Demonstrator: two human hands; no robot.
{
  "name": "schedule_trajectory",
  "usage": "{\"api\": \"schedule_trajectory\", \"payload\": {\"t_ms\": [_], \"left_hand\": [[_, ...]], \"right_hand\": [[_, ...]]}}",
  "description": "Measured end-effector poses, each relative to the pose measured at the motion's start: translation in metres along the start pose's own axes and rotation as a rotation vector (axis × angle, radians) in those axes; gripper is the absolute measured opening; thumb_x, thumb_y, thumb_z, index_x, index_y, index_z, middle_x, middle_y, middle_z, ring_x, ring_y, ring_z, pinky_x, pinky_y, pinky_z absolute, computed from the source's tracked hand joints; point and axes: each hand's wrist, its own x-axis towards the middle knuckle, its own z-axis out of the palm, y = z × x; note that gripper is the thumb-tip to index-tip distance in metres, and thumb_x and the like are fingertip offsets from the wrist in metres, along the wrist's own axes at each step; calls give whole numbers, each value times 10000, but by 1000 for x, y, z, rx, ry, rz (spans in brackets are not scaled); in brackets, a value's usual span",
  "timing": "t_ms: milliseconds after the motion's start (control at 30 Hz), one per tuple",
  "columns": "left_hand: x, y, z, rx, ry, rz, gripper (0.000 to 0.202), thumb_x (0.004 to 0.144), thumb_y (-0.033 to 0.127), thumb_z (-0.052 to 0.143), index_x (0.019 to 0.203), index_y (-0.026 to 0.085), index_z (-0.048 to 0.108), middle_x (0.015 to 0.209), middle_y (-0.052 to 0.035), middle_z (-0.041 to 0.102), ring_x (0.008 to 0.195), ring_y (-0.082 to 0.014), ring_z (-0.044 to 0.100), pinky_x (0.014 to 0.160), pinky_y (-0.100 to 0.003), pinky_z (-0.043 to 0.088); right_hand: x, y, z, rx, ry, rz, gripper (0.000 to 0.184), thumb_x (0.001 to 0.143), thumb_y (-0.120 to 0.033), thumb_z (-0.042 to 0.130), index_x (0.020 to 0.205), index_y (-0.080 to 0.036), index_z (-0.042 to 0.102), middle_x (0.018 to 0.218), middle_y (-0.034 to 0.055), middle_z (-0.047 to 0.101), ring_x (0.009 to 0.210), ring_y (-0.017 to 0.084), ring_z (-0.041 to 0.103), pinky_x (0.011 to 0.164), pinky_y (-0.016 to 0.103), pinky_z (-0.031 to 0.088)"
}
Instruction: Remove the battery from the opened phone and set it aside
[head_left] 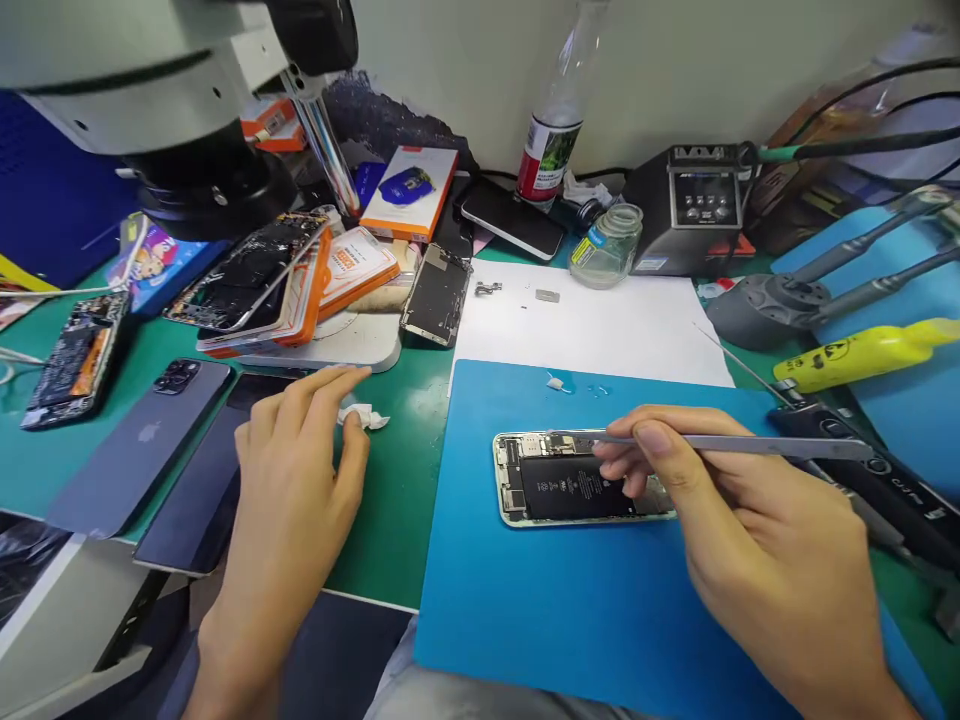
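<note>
– Where do we find the opened smartphone point(574, 492)?
– On the blue mat point(517, 600); our right hand point(757, 540) pinches tweezers point(727, 443) at its far edge, apparently working the internals.
– Our left hand point(296, 460)?
– Empty, fingers apart. Next, we judge, steady tips are needed.

Pale wall point(450, 60), dark ragged patch point(405, 115), green tabletop point(405, 490)

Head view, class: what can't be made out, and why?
Right end of the open phone: head view, behind the right hand.
Tip of the tweezers: head view, too small to judge contact.
Fine print on the battery: head view, too small to read.
Top of the red-labelled bottle: head view, cut off by upper edge.
</note>
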Motion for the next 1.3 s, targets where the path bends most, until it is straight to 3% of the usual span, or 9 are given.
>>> {"api": "schedule_trajectory", "payload": {"t_ms": [67, 167, 333, 467, 600, 867, 1300], "left_hand": [[-5, 16, -2, -69, -5, 87, 357, 1073, 286, 450, 1412, 328, 556, 1452, -53, 636, 1306, -345, 541, 1044, -530, 390], [-12, 37, 2, -244, -167, 208, 278, 1064, 319, 525, 1341, 346, 539, 1368, -16, 687, 1288, -288, 556, 1056, -492, 396], [-17, 46, 17, -431, -248, 161, 363, 978, 453, 707, 1231, 318, 485, 1397, -43, 641, 1311, -281, 511, 1061, -476, 438], [-17, 43, 20, -498, -264, 115, 339, 990, 445, 692, 1218, 325, 471, 1389, -44, 628, 1330, -265, 492, 1076, -466, 446], [-18, 43, 19, -467, -270, 131, 304, 1004, 406, 677, 1210, 322, 470, 1409, -32, 639, 1343, -269, 479, 1109, -485, 421], [-17, 45, 22, -335, -295, 365, 623, 897, 631, 741, 1292, 269, 421, 1527, -57, 609, 1476, -320, 379, 1190, -515, 319], [-14, 48, 23, -303, -275, 364, 532, 946, 597, 698, 1261, 261, 429, 1476, -70, 646, 1456, -303, 445, 1167, -490, 316]], "right_hand": [[1, -3, 7, 4, -50, -8, 291, 1053, -382, 590, 841, -281, 762, 944, -17, 760, 720, 107, 695, 632, 225, 566], [4, -4, 16, 15, -94, 12, 325, 1060, -380, 576, 799, -272, 737, 956, -6, 756, 731, 116, 691, 649, 238, 569], [10, -3, 24, 45, -86, 81, 357, 1054, -409, 584, 748, -272, 708, 966, -5, 747, 785, 133, 707, 675, 245, 598], [12, -3, 27, 66, -82, 119, 429, 1044, -421, 594, 649, -259, 630, 941, -7, 737, 795, 133, 719, 661, 230, 611], [12, -3, 30, 67, -79, 136, 423, 1038, -434, 601, 651, -262, 624, 929, -2, 736, 804, 146, 724, 659, 246, 627], [12, -1, 30, 63, -61, 144, 432, 1046, -424, 590, 648, -260, 617, 919, -11, 738, 774, 141, 727, 635, 253, 627], [7, 2, 23, -75, -38, 94, 315, 1069, -412, 558, 830, -327, 745, 967, -50, 743, 768, 117, 686, 726, 296, 567]]}}
